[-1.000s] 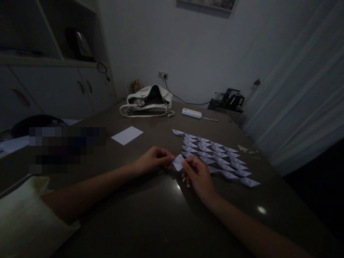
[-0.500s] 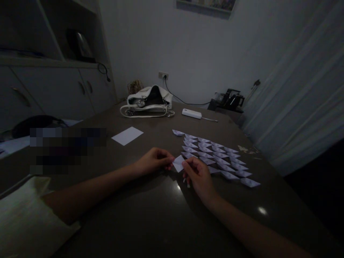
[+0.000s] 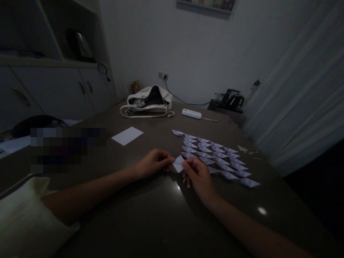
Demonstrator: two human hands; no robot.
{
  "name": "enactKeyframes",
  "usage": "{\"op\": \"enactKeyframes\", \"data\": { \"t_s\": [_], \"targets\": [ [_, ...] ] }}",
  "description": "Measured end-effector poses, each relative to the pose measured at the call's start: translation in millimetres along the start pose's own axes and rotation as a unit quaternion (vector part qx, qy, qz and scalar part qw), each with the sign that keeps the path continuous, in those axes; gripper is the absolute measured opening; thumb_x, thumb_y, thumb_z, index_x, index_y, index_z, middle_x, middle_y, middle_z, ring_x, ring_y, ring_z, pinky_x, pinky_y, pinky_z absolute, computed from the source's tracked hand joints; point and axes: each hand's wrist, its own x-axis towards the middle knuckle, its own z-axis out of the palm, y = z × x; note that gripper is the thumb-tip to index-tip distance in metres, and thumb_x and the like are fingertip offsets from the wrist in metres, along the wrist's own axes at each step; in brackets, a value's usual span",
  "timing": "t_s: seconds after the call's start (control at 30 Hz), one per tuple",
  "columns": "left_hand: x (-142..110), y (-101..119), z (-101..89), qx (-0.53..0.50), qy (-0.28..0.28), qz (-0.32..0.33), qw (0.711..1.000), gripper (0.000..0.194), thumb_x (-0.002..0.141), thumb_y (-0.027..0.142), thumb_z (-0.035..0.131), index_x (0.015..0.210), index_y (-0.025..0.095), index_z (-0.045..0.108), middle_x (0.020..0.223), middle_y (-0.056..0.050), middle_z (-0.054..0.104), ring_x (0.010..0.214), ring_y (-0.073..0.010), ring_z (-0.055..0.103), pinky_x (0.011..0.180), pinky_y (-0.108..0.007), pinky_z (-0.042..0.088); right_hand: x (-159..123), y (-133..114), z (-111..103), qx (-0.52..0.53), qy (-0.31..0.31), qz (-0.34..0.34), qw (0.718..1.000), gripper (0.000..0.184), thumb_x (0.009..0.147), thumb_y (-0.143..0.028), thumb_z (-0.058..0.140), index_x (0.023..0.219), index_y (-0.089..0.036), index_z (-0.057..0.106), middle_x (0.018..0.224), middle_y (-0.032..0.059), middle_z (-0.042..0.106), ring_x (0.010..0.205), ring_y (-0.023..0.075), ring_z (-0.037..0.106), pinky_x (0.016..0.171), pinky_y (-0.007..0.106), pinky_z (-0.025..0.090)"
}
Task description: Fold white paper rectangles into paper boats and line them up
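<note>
Between my two hands is a small folded piece of white paper (image 3: 178, 165), held up diamond-wise over the dark table. My left hand (image 3: 155, 163) pinches its left corner between thumb and fingers. The right corner sits in the pinch of my right hand (image 3: 197, 175), whose lower fingers curl beneath. Just behind and to the right of my right hand stand several rows of folded paper boats (image 3: 220, 161). A flat white sheet of paper (image 3: 127, 135) lies farther back, to the left.
A white handbag (image 3: 149, 102) rests at the table's far end, beside a white power bank (image 3: 191, 114) with a short cable. Paper scraps (image 3: 245, 149) lie near the right edge of the table (image 3: 150, 222). A black kettle (image 3: 236, 100) stands beyond it.
The folded paper's upper part has tilted slightly and a crease shows more clearly. My left hand has shifted very slightly; my right hand stays in place.
</note>
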Motion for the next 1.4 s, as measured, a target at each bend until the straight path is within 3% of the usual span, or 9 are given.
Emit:
{"op": "enactKeyframes", "data": {
  "t_s": [0.43,0.73,0.87,1.4],
  "targets": [
    [-6.6,10.2,4.0,0.141,0.031,0.053,0.988,0.033,0.090,0.035,0.046,0.068,0.013,0.057,0.058,0.000,0.057,0.054,-0.0111,0.053,0.053,-0.020,0.039,0.8,3.4,-0.3,0.003,0.003,0.003,1.000,0.028,0.079,-0.044,0.059,0.075,-0.017,0.054,0.052,-0.0046,0.052,0.037,0.0068,0.042,0.033,0.017,0.033],
    [-5.7,9.7,3.2,0.086,0.015,0.031,0.996,0.043,0.092,0.043,0.041,0.066,0.013,0.057,0.057,0.000,0.056,0.052,-0.0105,0.050,0.051,-0.020,0.038,0.7,3.3,-0.2,0.003,0.000,0.000,1.000,0.027,0.079,-0.044,0.059,0.073,-0.018,0.054,0.052,-0.0049,0.051,0.038,0.0074,0.044,0.034,0.017,0.032],
    [-4.3,7.2,2.2,0.077,-0.002,0.033,0.997,0.037,0.089,0.042,0.049,0.067,0.013,0.058,0.058,0.001,0.056,0.052,-0.0099,0.049,0.050,-0.019,0.036,0.3,4.8,-0.7,0.004,-0.020,-0.001,1.000,0.026,0.080,-0.042,0.059,0.073,-0.018,0.054,0.053,-0.0045,0.051,0.040,0.0073,0.044,0.036,0.017,0.032],
    [-6.4,10.0,3.3,0.129,-0.003,0.053,0.990,0.033,0.090,0.036,0.047,0.070,0.012,0.059,0.059,0.001,0.056,0.055,-0.0106,0.052,0.053,-0.019,0.038,0.5,2.2,-1.1,-0.020,-0.034,0.003,0.999,0.024,0.082,-0.039,0.057,0.073,-0.016,0.055,0.051,-0.0042,0.052,0.038,0.0066,0.042,0.037,0.017,0.029]
  ]
}}
